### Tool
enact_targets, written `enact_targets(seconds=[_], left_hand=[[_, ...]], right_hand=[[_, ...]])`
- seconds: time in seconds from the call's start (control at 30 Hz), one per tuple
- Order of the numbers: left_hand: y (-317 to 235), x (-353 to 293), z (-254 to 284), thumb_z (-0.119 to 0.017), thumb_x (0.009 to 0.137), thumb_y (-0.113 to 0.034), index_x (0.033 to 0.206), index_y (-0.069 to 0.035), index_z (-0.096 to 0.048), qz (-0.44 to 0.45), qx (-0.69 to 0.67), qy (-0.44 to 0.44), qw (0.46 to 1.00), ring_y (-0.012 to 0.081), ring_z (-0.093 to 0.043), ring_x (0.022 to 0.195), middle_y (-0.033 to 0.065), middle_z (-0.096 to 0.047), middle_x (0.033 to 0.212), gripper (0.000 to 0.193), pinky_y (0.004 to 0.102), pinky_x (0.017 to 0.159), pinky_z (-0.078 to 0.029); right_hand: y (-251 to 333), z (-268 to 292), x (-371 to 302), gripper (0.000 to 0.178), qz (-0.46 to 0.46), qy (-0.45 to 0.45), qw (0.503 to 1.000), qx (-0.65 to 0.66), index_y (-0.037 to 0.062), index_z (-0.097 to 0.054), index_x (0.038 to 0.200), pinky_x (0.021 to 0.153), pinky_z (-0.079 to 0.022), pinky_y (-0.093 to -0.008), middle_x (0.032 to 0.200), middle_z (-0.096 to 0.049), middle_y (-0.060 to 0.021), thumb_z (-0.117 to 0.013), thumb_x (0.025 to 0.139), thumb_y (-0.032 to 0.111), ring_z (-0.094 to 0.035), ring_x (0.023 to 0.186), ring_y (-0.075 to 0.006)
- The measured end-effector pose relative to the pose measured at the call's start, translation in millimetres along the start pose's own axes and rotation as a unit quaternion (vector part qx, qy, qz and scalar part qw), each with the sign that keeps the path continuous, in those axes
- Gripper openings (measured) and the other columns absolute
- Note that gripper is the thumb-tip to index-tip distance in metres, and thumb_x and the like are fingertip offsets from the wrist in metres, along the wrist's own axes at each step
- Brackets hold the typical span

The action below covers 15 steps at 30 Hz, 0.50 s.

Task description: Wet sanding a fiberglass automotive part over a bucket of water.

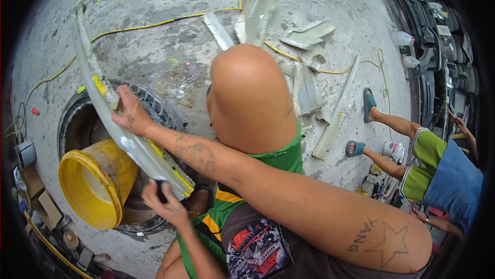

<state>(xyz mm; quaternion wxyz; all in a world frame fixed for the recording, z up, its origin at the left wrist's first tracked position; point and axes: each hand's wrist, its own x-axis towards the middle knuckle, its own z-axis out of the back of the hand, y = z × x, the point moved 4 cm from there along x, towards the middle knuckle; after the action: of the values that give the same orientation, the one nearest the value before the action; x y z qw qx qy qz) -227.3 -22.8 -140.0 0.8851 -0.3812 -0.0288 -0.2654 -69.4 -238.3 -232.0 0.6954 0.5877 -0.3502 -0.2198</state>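
Note:
A long, curved grey-green panel strip (114, 126), with yellow patches and pale smears, slants across a yellow bucket (87, 176) lying tilted on its side. Under them a tyre (67, 124) lies flat on the floor. My right hand (131, 113) reaches across from the right and grips the strip's edge near its middle, fingers bent over it. At the strip's near end my left hand (165, 204) is closed, with a small dark thing (160, 187) between its fingers, against or close to the surface. The dark thing's kind is hard to make out.
Broken panel pieces (309, 35) lie ahead on the concrete floor, with a yellow cable (170, 20) running among them. At the right a person in a blue top (456, 176) stands near racked dark parts (425, 26). Cardboard (49, 209) and scraps lie at the left.

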Motion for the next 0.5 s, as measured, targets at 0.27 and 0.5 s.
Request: enact_targets(seconds=[0.27, 0.5], left_hand=[[31, 101, -6, -0.073, 0.091, -0.016, 0.114, -0.002, -0.067, 0.035, 0.045, -0.042, 0.997, 0.0373, -0.058, 0.112, 0.0198, -0.064, 0.116, 0.028, 0.0479, 0.105, -0.041], [-10, -20, 22, -0.075, 0.084, -0.011, 0.111, 0.002, -0.069, 0.131, 0.033, 0.018, 0.991, 0.0355, -0.057, 0.105, 0.0185, -0.063, 0.111, 0.03, 0.0447, 0.097, -0.042]], right_hand=[[24, -5, -3, 0.073, -0.056, 0.078, 0.995, -0.035, -0.0048, -0.05, 0.137, 0.098, -0.052, -0.0467, 0.122, -0.064, -0.0286, -0.078, 0.081, 0.033, -0.065, 0.112, -0.0399], [32, 3, 3, 0.063, -0.077, 0.085, 0.993, -0.03, -0.0052, -0.052, 0.126, 0.095, -0.051, -0.0472, 0.116, -0.065, -0.0289, -0.078, 0.081, 0.03, -0.065, 0.109, -0.0393]])
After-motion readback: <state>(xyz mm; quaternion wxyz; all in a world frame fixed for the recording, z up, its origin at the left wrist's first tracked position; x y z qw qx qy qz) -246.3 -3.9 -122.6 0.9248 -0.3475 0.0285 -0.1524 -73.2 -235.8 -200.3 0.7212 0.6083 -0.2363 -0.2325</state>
